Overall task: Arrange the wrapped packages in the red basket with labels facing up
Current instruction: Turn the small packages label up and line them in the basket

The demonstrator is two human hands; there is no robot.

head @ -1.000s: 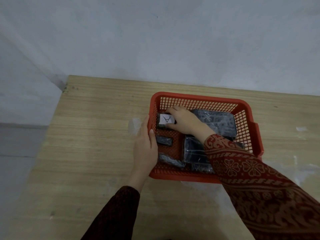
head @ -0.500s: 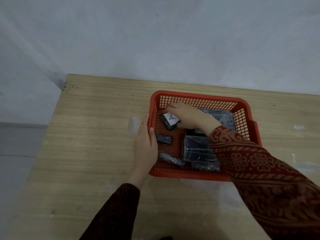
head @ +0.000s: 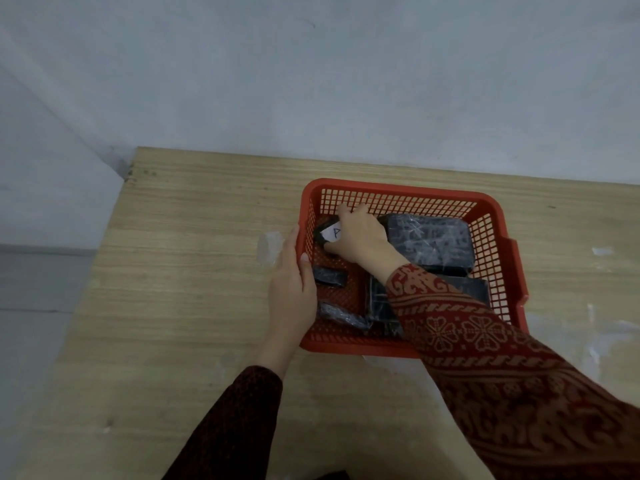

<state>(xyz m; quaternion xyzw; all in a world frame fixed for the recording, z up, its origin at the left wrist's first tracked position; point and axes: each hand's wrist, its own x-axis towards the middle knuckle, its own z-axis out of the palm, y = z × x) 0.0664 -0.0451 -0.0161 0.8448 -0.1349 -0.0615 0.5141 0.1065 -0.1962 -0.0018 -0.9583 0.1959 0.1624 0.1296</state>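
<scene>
one red basket [head: 498, 233] sits on the pale worktop [head: 194, 271]; a large wrapped package [head: 429, 240] fills its far right corner. the right hand [head: 360, 237] is closed around a small labelled package [head: 329, 233] at the far left, label up. it looks light and film-slick, best pinched by its edges. the left hand [head: 291, 289] lies open along the rim, holding nothing. two small wrapped pieces [head: 330, 276] crowd the near-left floor.
</scene>
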